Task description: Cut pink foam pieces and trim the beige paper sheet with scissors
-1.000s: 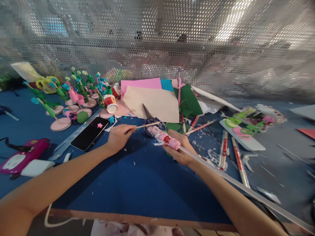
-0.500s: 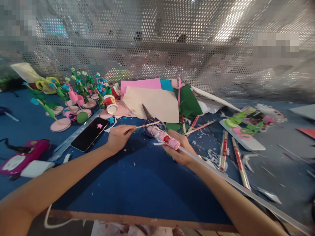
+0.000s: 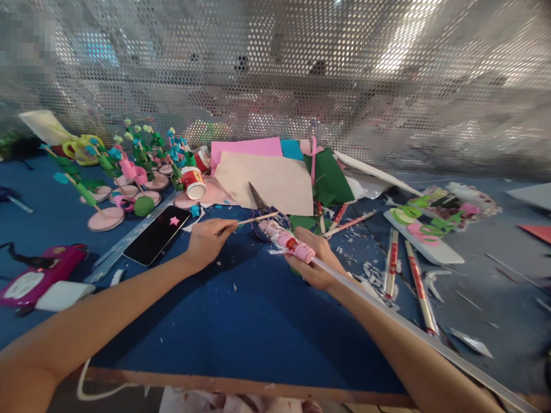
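Observation:
In the middle of the view, my left hand [image 3: 209, 241] is closed in a pinch on a thin wooden stick [image 3: 258, 218], which points right. My right hand [image 3: 316, 261] is wrapped round a pink hot glue gun [image 3: 297, 248], and its fingers are partly hidden under the body. A long clear glue stick [image 3: 387, 310] runs from the gun's rear along my right forearm. The gun's front end lies close to the wooden stick's tip; I cannot tell whether they touch. Just behind them are scissors [image 3: 258, 197] with dark blades pointing away.
A phone [image 3: 155, 235] with a pink star on it lies left of my left hand. Several green paper stems on round bases [image 3: 106, 219] stand farther left, near a magenta device [image 3: 51, 269]. Coloured sheets [image 3: 271, 178] lie behind. Scraps and red-white packets [image 3: 417, 281] are at right.

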The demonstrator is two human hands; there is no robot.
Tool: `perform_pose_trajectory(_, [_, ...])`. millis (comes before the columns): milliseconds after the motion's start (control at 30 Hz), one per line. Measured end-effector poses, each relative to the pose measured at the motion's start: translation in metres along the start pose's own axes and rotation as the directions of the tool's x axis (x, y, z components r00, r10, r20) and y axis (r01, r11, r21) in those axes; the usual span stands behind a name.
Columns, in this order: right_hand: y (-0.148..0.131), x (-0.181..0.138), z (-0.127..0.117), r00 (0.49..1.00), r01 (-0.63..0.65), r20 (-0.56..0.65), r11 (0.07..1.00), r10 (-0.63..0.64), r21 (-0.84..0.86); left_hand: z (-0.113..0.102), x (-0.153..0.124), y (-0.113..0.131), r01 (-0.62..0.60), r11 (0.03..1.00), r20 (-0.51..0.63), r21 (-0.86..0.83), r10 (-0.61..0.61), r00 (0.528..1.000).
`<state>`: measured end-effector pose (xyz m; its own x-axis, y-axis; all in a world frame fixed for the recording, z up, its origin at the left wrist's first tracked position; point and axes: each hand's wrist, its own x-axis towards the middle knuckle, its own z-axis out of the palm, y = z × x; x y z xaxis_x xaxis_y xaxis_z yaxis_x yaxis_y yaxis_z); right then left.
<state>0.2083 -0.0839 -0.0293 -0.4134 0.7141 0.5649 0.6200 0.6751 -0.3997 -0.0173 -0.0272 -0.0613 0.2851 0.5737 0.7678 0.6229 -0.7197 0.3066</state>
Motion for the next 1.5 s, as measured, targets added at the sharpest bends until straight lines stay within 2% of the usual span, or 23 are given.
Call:
perform_pose_trajectory(233, [0.005, -0.001, 0.001, 0.999, 0.036, -0.022, 0.999, -0.036, -0.01, -0.001, 0.0, 0.0, 0.027, 1.0, 0.01, -0.003, -0.027, 1.0])
perform_pose_trajectory(633, [0.011, -0.005, 0.001, 0.998, -0.07, -0.009, 0.997, 0.07, -0.037, -0.002, 0.002, 0.002, 0.038, 0.999, 0.004, 0.003, -0.038, 0.999])
perform_pose_trajectory(1067, [0.008, -0.002, -0.006, 0.995, -0.099, -0.029, 0.991, 0.096, -0.094, -0.002, 0.002, 0.001, 0.05, 0.998, -0.002, -0.038, -0.05, 0.999])
perform_pose_trajectory(1267, [0.015, -0.004, -0.003, 0.996, -0.071, -0.06, 0.994, 0.066, -0.087, -0.002, 0.002, 0.001, 0.04, 0.999, -0.016, -0.037, -0.041, 0.999])
perform_pose_trajectory(1500, [0.017, -0.004, -0.005, 0.993, -0.098, -0.074, 0.989, 0.091, -0.11, -0.002, 0.002, 0.001, 0.056, 0.998, -0.011, -0.041, -0.057, 0.998])
